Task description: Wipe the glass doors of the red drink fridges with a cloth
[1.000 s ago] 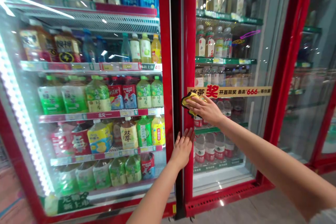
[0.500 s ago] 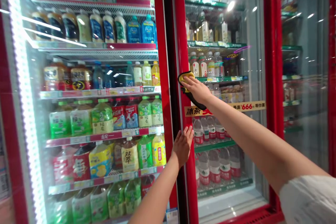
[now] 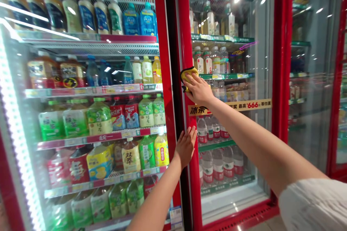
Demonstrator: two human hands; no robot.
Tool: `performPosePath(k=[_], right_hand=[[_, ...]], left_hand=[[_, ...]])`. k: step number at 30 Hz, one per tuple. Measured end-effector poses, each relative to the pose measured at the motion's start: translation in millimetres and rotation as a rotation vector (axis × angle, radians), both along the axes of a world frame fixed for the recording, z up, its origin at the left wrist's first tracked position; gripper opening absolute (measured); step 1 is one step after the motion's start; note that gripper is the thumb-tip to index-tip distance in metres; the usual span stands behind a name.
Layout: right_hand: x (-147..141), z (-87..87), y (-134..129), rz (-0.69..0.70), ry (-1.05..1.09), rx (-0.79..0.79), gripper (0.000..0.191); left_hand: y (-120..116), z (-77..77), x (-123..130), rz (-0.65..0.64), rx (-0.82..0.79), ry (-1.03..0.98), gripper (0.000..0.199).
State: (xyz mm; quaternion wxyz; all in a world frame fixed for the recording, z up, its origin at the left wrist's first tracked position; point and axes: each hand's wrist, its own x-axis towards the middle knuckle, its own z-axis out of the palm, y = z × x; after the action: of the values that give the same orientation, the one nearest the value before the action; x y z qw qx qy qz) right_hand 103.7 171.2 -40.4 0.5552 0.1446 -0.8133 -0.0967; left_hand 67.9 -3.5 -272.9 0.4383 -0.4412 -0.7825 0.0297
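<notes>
My right hand [image 3: 199, 88] presses a yellow cloth with black edging [image 3: 189, 75] against the red door frame [image 3: 193, 168] and the glass beside it. The fingers lie over the cloth, and part of it is hidden under the palm. Lower down, my left hand [image 3: 186, 145] rests on the same red frame, holding nothing, its fingers stretched upward. Behind the glass near my hands stand clear water bottles with red labels [image 3: 218, 169].
On the left, a lit fridge holds rows of drinks, among them green tea bottles [image 3: 99, 115]. A beige printed strip [image 3: 252, 104] crosses the right door's glass. Another red-framed fridge [image 3: 288, 43] stands farther right. A dark gap [image 3: 175, 61] separates the two nearest doors.
My right hand and the cloth have shifted slightly up and left in view, and the cloth's hanging part is now less visible. My left hand stays on the frame. The view has shifted slightly.
</notes>
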Motion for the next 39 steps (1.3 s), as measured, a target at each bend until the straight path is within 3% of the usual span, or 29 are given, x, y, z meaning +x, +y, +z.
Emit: performPosePath(k=[10, 20, 29, 33, 39], right_hand=[[7.6, -96.0, 5.7, -0.015, -0.105, 0.016, 0.044], [5.9, -208.8, 17.6, 0.122, -0.171, -0.081, 0.039], [23.2, -277.6, 8.4, -0.007, -0.328, -0.124, 0.042], [25.0, -325.0, 3.6, -0.029, -0.348, -0.156, 0.042], [17.1, -398.3, 2.7, 0.054, -0.357, -0.165, 0.038]], left_hand=[[-14.0, -23.3, 1.7, -0.063, -0.030, -0.096, 0.081], [-26.6, -55.6, -2.9, -0.137, -0.034, -0.188, 0.088], [-42.6, -96.3, -11.1, -0.189, -0.003, -0.194, 0.077], [-45.2, -98.4, -12.4, -0.197, 0.045, -0.177, 0.086], [-27.8, -82.3, -20.7, -0.257, 0.035, -0.088, 0.078]])
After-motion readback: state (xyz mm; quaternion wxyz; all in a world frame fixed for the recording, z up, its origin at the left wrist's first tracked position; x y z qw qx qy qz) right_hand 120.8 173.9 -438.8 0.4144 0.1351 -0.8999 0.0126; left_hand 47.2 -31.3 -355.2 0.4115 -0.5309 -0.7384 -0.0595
